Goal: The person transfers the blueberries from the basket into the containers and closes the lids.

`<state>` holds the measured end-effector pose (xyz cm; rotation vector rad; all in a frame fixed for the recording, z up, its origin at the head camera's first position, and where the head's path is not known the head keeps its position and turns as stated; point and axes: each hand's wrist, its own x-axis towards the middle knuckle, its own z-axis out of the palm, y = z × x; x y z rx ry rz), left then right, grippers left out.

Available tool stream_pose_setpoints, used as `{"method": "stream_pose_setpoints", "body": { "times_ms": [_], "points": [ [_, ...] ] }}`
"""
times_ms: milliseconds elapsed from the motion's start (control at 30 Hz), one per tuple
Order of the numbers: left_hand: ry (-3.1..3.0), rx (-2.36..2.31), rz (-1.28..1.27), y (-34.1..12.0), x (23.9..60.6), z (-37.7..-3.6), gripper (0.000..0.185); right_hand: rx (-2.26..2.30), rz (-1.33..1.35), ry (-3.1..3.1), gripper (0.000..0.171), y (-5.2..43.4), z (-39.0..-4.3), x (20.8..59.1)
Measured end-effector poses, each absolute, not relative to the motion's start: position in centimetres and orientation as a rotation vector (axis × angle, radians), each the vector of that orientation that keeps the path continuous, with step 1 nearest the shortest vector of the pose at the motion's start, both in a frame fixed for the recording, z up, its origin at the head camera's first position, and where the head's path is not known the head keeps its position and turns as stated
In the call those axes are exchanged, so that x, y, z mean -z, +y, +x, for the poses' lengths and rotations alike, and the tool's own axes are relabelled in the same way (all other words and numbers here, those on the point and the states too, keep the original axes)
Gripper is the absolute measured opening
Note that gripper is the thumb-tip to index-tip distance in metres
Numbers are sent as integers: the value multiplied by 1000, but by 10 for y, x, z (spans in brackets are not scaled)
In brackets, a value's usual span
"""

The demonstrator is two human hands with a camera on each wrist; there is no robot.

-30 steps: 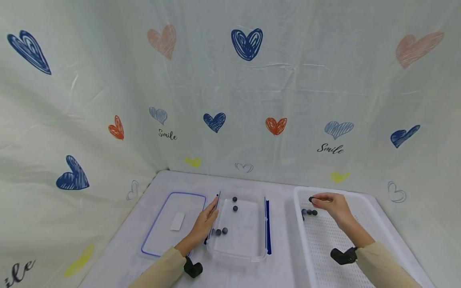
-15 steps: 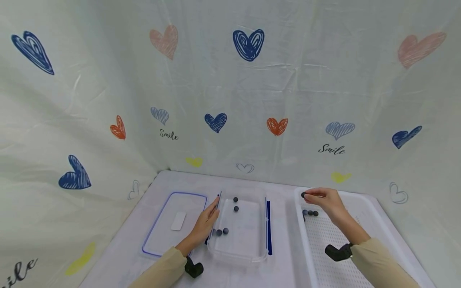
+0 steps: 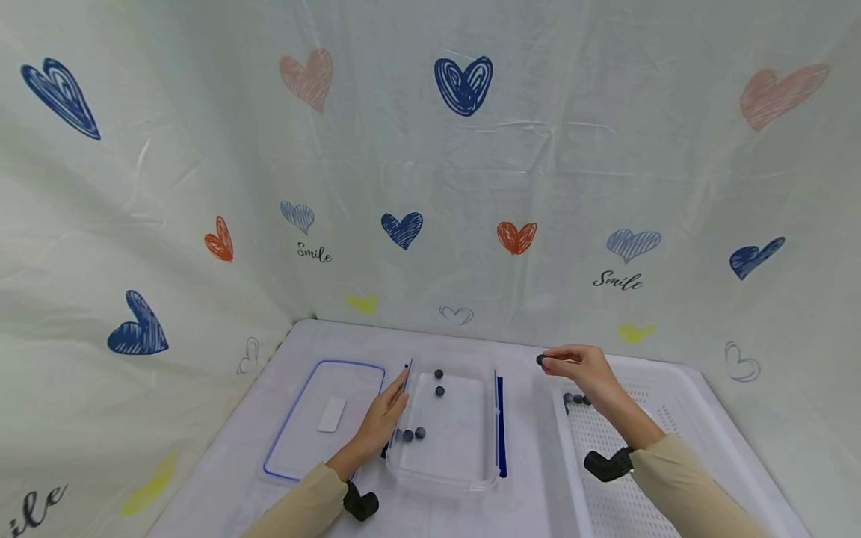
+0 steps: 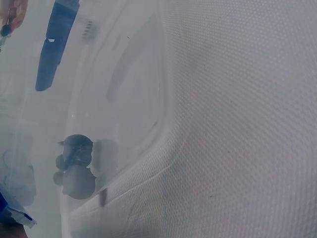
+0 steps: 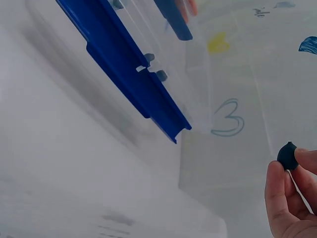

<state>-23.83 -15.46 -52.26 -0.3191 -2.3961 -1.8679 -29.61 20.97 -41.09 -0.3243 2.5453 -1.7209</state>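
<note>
Between thumb and fingertips, my right hand pinches a dark blueberry above the basket's left rim. A small tip shows on the blueberry in the right wrist view, where the thumb and fingers hold it from the side. My left hand rests with straight fingers along the left side of a clear plastic box. Inside the box lie several blueberries: two towards the back, including a blueberry, and others at the front left, including a blueberry. Blue latches hang outward at the box's sides.
A white perforated basket stands on the right, with several blueberries in its back left corner. To the box's left lies a clear lid with a blue edge and a white label. A heart-printed curtain hangs behind the table.
My right hand has moved left with the blueberry, from above the basket to its left rim. The left hand and the box have stayed in place.
</note>
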Motion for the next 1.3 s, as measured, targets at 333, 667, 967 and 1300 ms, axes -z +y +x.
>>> {"method": "stream_pose_setpoints", "body": {
  "times_ms": [333,667,967,1300],
  "points": [
    [-2381,1893,-359,-151,489,-218,51,1701,-367,2530,28,185,-297,414],
    [-2387,1886,-317,-153,516,-233,51,1702,-381,2463,25,167,-297,420],
    [-2358,1923,-334,-157,527,-242,52,1722,-453,2406,23,152,-295,423],
    [-2371,1911,-328,-151,495,-223,50,1705,-518,2340,24,134,-291,435]
  ]
}}
